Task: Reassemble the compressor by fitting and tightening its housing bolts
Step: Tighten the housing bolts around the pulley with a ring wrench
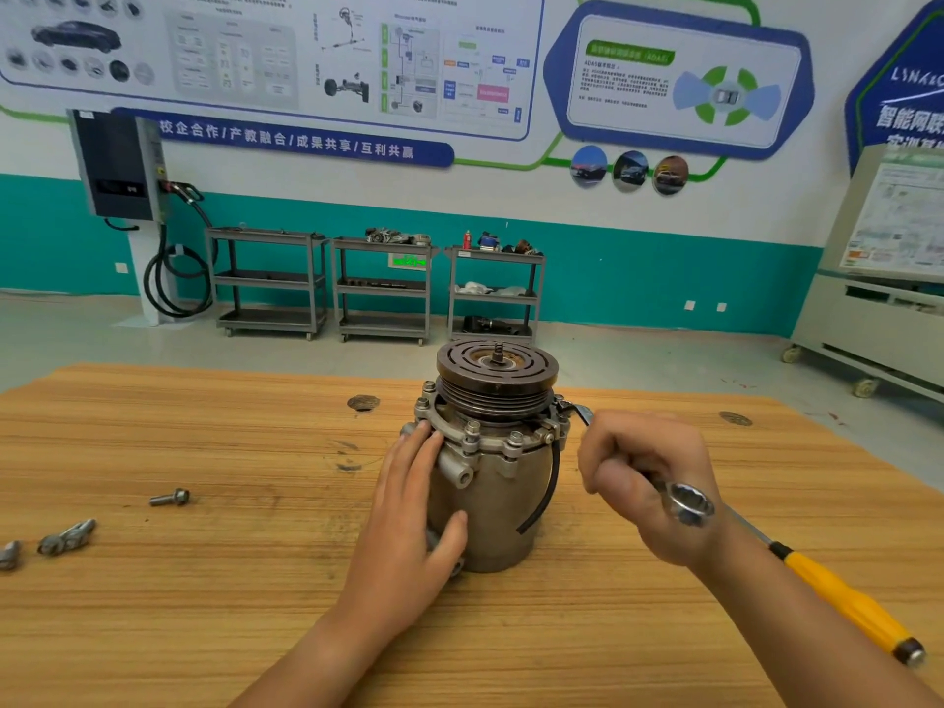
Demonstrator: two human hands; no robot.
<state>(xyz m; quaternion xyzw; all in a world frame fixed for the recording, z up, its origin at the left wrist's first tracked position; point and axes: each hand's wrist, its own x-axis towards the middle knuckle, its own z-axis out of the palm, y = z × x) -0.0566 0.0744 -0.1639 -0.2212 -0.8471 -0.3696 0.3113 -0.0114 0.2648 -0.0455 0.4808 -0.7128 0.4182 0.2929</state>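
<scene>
Partly hidden wrench (687,503) (within right hand (638,452))

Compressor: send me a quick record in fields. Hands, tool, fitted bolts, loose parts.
compressor: upright on table, pulley on top
left hand: rests against the compressor's side, fingers straight
right hand: grips wrench, far end at a flange bolt on the right
fitted bolts: at least four visible in the flange, front and left
loose bolts: one alone, more nearer the table's left edge
screwdriver: yellow handle, on table, shaft partly behind right wrist
</scene>
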